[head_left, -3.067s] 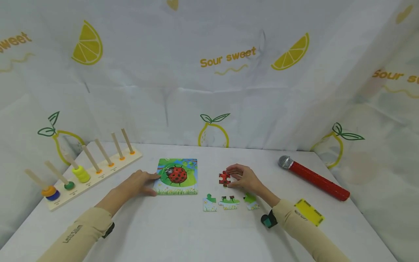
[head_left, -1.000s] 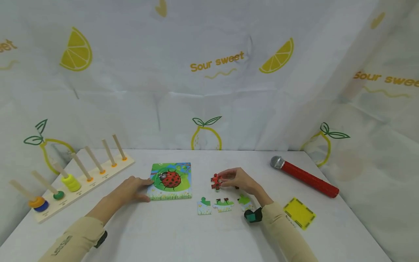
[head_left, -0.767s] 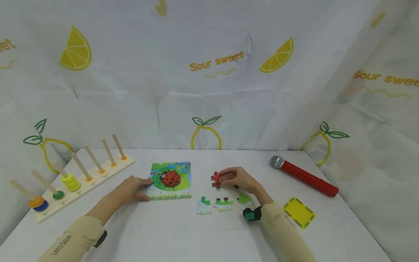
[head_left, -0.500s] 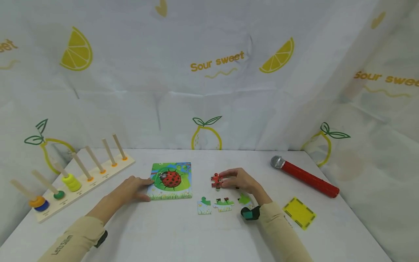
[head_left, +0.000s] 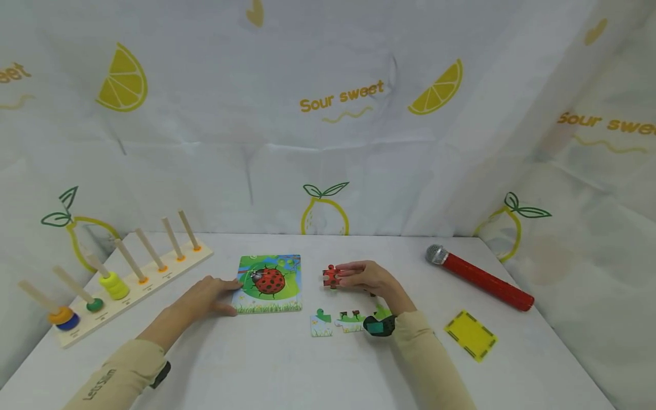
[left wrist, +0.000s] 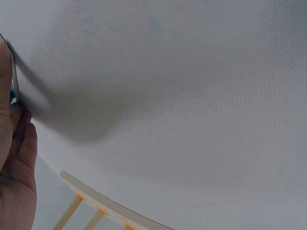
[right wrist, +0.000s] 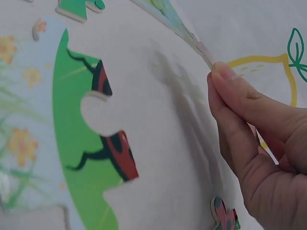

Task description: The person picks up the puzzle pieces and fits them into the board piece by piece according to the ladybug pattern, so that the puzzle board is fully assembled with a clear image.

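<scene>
In the head view, a square ladybug puzzle picture (head_left: 269,281) lies left of the middle of the table. My left hand (head_left: 209,295) holds its left edge; thumb and fingers meet at that edge in the left wrist view. My right hand (head_left: 374,277) pinches a red, black-spotted jigsaw piece (head_left: 331,276) between thumb and fingers. The right wrist view shows this piece tilted, with its shadow on the table beneath. Three green-and-white jigsaw pieces lie in a row in front: one at left (head_left: 321,326), a middle piece (head_left: 352,323), and a right piece (head_left: 381,312) partly hidden by the wrist camera.
Another red piece (right wrist: 223,214) lies under the right hand, mostly hidden in the head view. A wooden peg board (head_left: 133,293) with coloured rings stands at left. A red microphone (head_left: 482,278) and a yellow plastic frame (head_left: 471,335) lie at right.
My right hand has moved the red jigsaw piece a little left and up towards the ladybug picture, its wrist now covering more of the right front piece. My left hand stays at the picture's edge.
</scene>
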Tool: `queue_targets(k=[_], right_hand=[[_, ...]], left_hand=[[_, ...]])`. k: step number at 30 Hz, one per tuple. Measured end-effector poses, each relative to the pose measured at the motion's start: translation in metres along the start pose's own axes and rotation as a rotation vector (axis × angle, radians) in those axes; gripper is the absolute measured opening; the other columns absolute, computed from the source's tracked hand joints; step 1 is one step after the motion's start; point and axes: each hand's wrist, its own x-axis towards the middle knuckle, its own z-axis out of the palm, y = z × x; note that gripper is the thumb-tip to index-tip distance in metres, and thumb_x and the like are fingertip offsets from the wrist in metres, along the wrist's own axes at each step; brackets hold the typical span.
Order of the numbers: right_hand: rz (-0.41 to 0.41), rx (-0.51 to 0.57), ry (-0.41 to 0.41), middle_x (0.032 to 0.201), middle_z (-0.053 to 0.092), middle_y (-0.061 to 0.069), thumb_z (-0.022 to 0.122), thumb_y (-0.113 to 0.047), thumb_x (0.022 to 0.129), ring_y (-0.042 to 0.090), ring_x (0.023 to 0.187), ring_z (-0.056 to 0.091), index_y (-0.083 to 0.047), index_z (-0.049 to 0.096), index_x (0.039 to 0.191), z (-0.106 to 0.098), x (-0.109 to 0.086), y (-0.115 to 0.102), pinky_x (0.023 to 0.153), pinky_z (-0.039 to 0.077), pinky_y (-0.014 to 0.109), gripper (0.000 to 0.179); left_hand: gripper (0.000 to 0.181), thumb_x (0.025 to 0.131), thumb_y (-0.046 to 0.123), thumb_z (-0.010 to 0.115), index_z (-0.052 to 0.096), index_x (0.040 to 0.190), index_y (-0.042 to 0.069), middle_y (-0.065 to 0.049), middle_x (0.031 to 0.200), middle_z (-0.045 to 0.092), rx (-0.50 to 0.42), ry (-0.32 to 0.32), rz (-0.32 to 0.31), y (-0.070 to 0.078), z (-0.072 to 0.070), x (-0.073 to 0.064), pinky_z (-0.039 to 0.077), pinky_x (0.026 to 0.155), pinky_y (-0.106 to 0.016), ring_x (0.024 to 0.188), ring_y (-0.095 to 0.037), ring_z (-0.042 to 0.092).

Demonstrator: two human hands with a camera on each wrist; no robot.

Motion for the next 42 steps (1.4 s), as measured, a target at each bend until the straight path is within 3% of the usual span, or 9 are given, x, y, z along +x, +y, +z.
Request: queue_targets(k=[9,20,28,42], right_hand=[[0.047,0.020,0.011,0.105,0.069,0.012,0.070,0.008,0.081,0.019,0.089,0.069,0.004,0.060,0.125,0.022,0.012,-0.006,0.081,0.055,0.033,0.045],[0.024,0.088,-0.052,0.106,0.069,0.016,0.065,0.013,0.083,0.018,0.084,0.069,0.008,0.059,0.125,0.049,0.026,-0.009,0.080,0.055,0.034,0.043],[-0.002,0.112,-0.108,0.117,0.062,0.026,0.061,0.016,0.084,0.017,0.082,0.069,0.012,0.056,0.126,0.068,0.031,-0.014,0.081,0.055,0.034,0.042],[-0.029,0.093,-0.123,0.111,0.066,0.023,0.062,0.014,0.085,0.017,0.082,0.068,0.011,0.058,0.124,0.096,0.041,-0.019,0.081,0.055,0.033,0.039]], left_hand=[[0.063,0.071,0.035,0.079,0.065,0.121,-0.002,-0.021,0.117,0.065,0.004,-0.012,-0.027,0.000,0.001,-0.001,0.047,0.084,-0.050,0.098,-0.039,0.059],[0.060,0.073,0.033,0.080,0.065,0.119,-0.002,-0.021,0.116,0.065,0.007,-0.017,-0.027,-0.002,0.003,0.000,0.046,0.087,-0.051,0.101,-0.042,0.059],[0.059,0.073,0.031,0.080,0.065,0.119,-0.003,-0.021,0.115,0.066,0.007,-0.016,-0.023,0.000,0.002,0.001,0.046,0.087,-0.051,0.100,-0.042,0.059],[0.059,0.072,0.031,0.080,0.065,0.119,-0.003,-0.021,0.116,0.066,0.013,-0.005,-0.014,-0.004,0.006,0.004,0.046,0.088,-0.051,0.101,-0.041,0.059]])
